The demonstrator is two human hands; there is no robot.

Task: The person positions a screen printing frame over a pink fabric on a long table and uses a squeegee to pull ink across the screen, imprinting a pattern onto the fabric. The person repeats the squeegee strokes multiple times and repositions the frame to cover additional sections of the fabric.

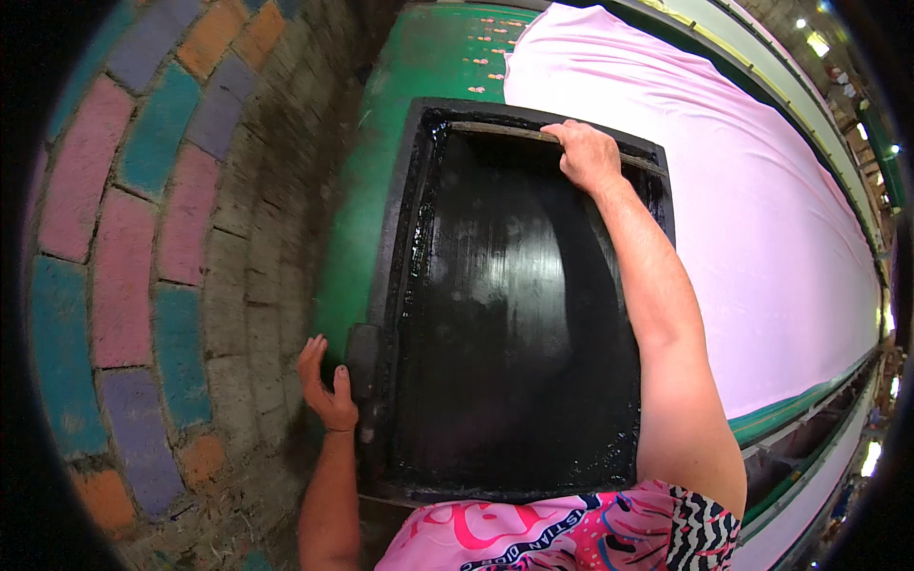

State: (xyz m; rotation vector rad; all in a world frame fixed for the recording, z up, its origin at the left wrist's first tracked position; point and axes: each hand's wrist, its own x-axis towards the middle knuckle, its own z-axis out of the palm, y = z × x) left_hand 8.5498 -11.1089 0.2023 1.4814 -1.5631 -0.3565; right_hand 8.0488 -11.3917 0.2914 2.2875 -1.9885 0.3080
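A black rectangular screen-printing frame (397, 233) lies in front of me, partly over a green table (354, 205) and partly over pale pink cloth (762, 247). Wet black ink glistens on its mesh (495, 314) and along the inner edges. Across the far end stands a squeegee (495, 129) with a thin wooden top edge. My right hand (586, 155) grips that edge right of its middle, the arm stretched over the frame's right side. At the frame's left edge, beside a dark block (363, 362), my left hand (328, 388) is open, thumb and fingers apart, holding nothing.
A wall of painted bricks (124, 276) rises on the left. Small reddish printed motifs (490, 62) show on the far green surface. Rumpled cloth folds (609, 43) lie at the far end. More long tables with rails (809, 447) run along the right.
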